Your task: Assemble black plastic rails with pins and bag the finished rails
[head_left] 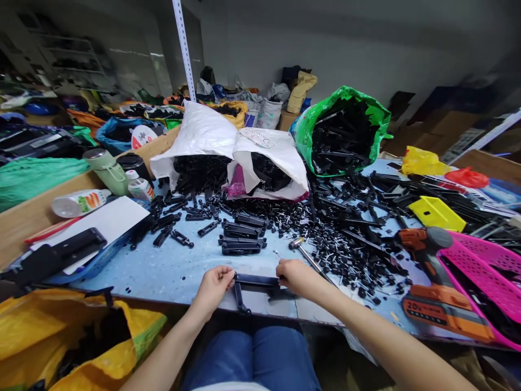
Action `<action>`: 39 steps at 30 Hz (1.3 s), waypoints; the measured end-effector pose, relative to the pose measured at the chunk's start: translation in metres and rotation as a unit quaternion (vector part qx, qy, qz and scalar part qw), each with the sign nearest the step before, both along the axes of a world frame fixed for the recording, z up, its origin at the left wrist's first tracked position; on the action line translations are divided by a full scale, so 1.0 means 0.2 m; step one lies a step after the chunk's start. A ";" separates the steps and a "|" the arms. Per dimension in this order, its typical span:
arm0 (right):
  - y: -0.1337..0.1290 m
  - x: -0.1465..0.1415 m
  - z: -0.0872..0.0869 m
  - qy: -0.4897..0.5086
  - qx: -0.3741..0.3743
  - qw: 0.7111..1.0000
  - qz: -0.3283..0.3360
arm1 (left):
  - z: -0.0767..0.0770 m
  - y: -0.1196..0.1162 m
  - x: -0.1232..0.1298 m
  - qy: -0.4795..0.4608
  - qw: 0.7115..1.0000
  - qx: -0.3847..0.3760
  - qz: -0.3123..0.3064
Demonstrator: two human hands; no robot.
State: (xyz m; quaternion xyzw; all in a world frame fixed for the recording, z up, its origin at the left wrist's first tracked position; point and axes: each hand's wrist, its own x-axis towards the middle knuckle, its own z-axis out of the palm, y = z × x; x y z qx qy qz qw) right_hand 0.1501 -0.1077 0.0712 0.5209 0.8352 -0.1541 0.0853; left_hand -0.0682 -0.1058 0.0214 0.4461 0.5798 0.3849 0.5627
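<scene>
A black plastic hinged bracket (258, 281) lies across the table's front edge, one leg swung down toward me. My left hand (215, 287) pinches its left end between thumb and fingertips. At the right end, my right hand (300, 276) is closed with its fingertips against the bar. A tiny pin-like piece (277, 253) shows just above those fingers; whether they hold it I cannot tell. Just beyond my hands is a stack of similar black brackets (242, 239). Right of them lies a small hammer (307, 252) with a metal head.
Loose black caps and pins (337, 255) cover the right middle. Behind are white sacks (203, 130) and a green bag (382, 125) of black parts. An orange cordless drill (443, 304) and pink basket (480, 260) sit right; bottles (108, 171) stand left. A yellow bag (146, 326) hangs lower left.
</scene>
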 end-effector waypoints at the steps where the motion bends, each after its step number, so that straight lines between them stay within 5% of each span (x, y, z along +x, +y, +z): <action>1: 0.00 -0.01 0.00 -0.017 0.005 1.000 0.021 | -0.01 0.00 0.01 0.014 1.000 0.017 -0.003; 11: -0.01 -0.02 -0.02 -0.059 0.014 0.998 0.030 | -0.13 0.01 0.00 0.135 0.985 0.096 -0.049; 17: 0.00 -0.05 -0.04 -0.069 0.001 0.997 0.039 | -0.19 -0.07 -0.01 0.197 0.965 0.172 0.004; 19: 0.00 -0.02 -0.08 -0.024 0.001 1.000 0.012 | -0.18 -0.11 -0.01 0.256 0.931 0.261 0.017; 21: -0.04 0.05 -0.15 0.048 0.041 0.998 -0.006 | -0.17 -0.13 0.00 0.310 0.867 0.390 -0.008; 25: -0.17 0.18 -0.33 0.167 0.173 0.969 0.052 | -0.17 -0.10 0.06 0.353 0.717 0.573 -0.179; 27: -0.21 0.22 -0.40 0.172 0.202 0.961 0.083 | -0.17 -0.07 0.10 0.359 0.675 0.593 -0.253; 34: -0.06 0.31 -0.40 0.082 0.165 0.958 0.220 | -0.14 0.04 0.07 0.356 0.634 0.560 -0.397; 39: -0.13 0.25 -0.36 0.064 0.236 0.954 0.174 | -0.07 0.10 0.07 0.355 0.619 0.530 -0.458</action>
